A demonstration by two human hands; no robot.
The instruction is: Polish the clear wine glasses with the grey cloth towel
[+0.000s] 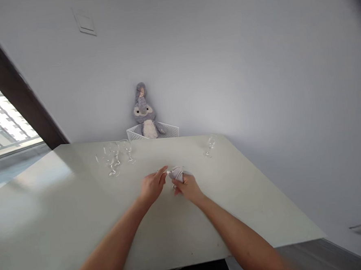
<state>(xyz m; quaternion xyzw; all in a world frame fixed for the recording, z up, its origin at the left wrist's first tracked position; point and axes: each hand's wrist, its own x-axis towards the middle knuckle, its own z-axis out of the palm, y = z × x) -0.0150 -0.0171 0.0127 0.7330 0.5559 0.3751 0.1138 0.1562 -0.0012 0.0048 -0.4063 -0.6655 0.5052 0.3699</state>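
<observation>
- Grey cloth [179, 173] bunched at table centre, wrapped around something small and clear, likely a glass; too small to tell.
- Right hand [187, 187] is closed around the cloth bundle from 5 o'clock.
- Left hand [152, 186] at 9 o'clock of the bundle, fingertips pinched on its near end; can't tell if they hold cloth or glass.
- Risk: if glass is inside, twisting with both hands could snap a thin stem; a loose wrap could let it slip onto the table [65, 207].
- Cluster of wine glasses [114, 157] at 10 o'clock, apart from the hands; a wide left elbow swing could topple them.
- Single glass [211, 145] at 1 o'clock, near the far edge.
- Plush toy [144, 112] in white basket [168, 130] at 12 o'clock, behind the table.
</observation>
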